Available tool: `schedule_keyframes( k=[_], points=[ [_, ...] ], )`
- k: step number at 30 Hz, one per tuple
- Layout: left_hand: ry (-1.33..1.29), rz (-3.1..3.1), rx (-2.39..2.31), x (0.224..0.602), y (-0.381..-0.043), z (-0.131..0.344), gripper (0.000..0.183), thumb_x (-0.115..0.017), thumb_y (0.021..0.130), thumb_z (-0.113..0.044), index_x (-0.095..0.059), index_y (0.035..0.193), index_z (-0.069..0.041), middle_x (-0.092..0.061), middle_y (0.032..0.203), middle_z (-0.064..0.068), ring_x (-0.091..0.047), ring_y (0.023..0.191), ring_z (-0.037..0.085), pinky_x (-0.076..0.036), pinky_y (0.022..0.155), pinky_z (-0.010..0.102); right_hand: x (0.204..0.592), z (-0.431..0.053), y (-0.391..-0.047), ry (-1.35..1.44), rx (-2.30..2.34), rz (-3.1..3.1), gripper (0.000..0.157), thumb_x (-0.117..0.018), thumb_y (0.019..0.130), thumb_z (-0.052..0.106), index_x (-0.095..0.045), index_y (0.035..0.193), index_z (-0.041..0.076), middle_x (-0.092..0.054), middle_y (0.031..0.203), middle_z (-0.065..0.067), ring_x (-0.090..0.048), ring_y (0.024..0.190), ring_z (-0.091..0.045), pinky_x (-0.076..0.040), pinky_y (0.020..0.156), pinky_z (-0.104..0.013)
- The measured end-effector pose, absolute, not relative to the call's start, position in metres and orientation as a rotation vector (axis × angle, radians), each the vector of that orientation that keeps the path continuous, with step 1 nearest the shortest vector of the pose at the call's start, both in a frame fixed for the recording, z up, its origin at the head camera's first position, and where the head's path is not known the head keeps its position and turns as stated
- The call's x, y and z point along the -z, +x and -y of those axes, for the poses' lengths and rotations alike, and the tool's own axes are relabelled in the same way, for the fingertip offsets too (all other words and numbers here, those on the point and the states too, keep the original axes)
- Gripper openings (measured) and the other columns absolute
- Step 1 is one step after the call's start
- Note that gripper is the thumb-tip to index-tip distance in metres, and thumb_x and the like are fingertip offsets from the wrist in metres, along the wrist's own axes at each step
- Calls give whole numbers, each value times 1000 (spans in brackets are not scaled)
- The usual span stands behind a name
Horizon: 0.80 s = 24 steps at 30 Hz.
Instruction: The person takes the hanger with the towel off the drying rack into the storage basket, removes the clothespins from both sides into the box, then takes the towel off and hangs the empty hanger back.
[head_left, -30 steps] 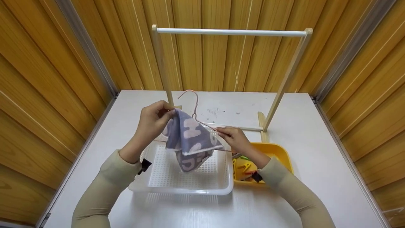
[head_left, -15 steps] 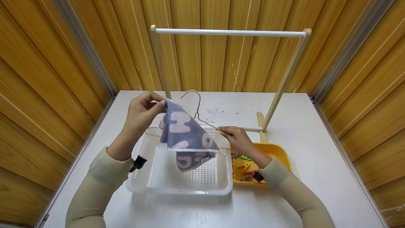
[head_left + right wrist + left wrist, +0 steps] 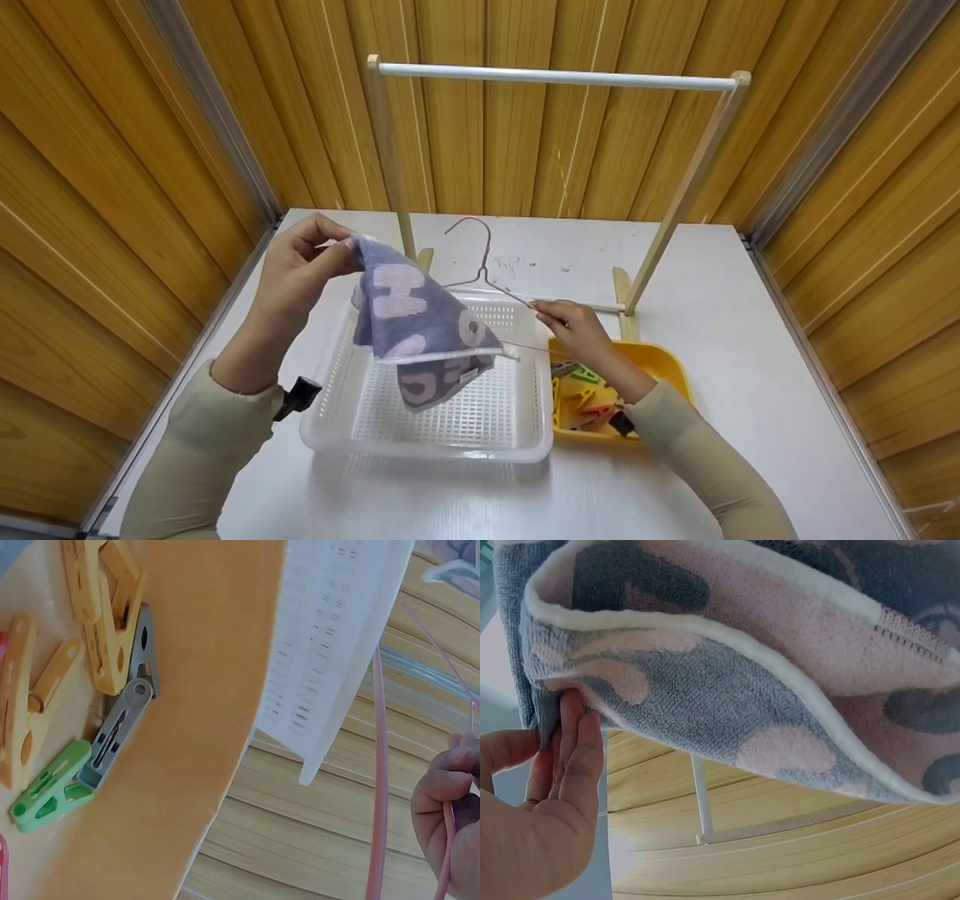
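Observation:
A blue-grey towel with pink letter shapes (image 3: 409, 311) hangs folded above the white basket. My left hand (image 3: 289, 274) pinches its upper left corner; in the left wrist view that hand (image 3: 555, 795) holds the gathered cloth between thumb and fingers. My right hand (image 3: 577, 330) grips the right shoulder of a thin pink clothes hanger (image 3: 484, 259), whose hook points up. The towel covers the hanger's left part, so I cannot tell whether the cloth lies over its lower bar. In the right wrist view, my right hand (image 3: 450, 787) curls round the pink hanger wire (image 3: 379, 780).
Below the towel stands a white perforated basket (image 3: 427, 451). At its right, a yellow tray (image 3: 679, 375) holds several clothespins (image 3: 581, 397). A rack with a white top bar (image 3: 555, 76) and wooden legs stands behind them on the white table (image 3: 765, 420).
My left hand has drawn the towel's corner to the left and slightly up, spreading the cloth. The hanger, held by my right hand, has shifted a little to the right.

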<state>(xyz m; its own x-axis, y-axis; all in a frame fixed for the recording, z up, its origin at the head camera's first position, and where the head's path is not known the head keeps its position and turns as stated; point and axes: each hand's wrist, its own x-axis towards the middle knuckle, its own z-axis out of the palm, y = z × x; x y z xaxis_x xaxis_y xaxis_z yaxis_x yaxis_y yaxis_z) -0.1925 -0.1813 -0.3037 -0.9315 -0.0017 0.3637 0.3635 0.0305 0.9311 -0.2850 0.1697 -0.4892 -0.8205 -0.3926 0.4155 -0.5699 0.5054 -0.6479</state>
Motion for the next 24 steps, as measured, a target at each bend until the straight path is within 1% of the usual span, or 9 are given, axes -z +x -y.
schedule_keyframes(
  k=[4,6,8,12,18,20,23,24],
  points=[
    [-308,2071,2004,305,-186,187,18,-55,95,2,-65,86,-11,-71,82,-7,-71,72,6,-62,75,20,489,-178,-285,815,-1147,2541,26,-64,98,5,-73,122,-1,-77,104,-19,-63,77,-20,-53,69,-25],
    [-277,2081,2006,306,-184,190,18,-55,96,2,-65,86,-10,-71,81,-6,-71,72,6,-62,75,20,488,-183,-285,812,-1125,2523,25,-64,97,4,-74,120,-2,-76,97,-18,-55,71,-14,-48,65,-21],
    [-259,2087,2007,309,-182,193,18,-55,96,1,-65,86,-10,-71,82,-6,-71,72,7,-62,75,20,485,-187,-286,801,-1118,2493,24,-65,96,3,-74,118,-2,-74,90,-18,-49,68,-9,-44,63,-19],
    [-225,2092,2010,319,-184,198,16,-55,95,2,-65,87,-7,-70,81,-6,-70,71,6,-62,75,20,482,-196,-286,795,-1102,2403,23,-67,94,-1,-75,115,-5,-73,85,-18,-44,65,-6,-39,59,-18],
    [-159,2235,1896,341,-194,196,10,-55,95,5,-64,91,0,-68,83,-7,-72,73,5,-61,75,18,477,-207,-287,810,-1133,2297,23,-68,91,-7,-75,113,-7,-70,80,-16,-41,62,-5,-35,57,-14],
    [-156,2330,1821,349,-198,194,8,-56,95,5,-64,93,3,-68,87,-4,-71,73,3,-60,76,17,474,-209,-287,796,-1161,2277,23,-67,91,-8,-74,112,-8,-71,82,-18,-43,63,-4,-36,58,-11],
    [-207,2476,1687,362,-204,192,7,-58,95,5,-64,97,8,-70,96,9,-68,76,-2,-57,76,14,470,-212,-286,778,-1189,2254,23,-67,91,-9,-74,113,-10,-73,86,-20,-43,65,-3,-36,59,-9],
    [-232,2520,1634,367,-206,191,7,-60,95,4,-64,99,8,-71,98,14,-68,77,-1,-56,75,13,469,-213,-286,776,-1192,2246,23,-67,91,-9,-73,113,-10,-73,88,-22,-44,67,-2,-36,59,-9]
  ],
)
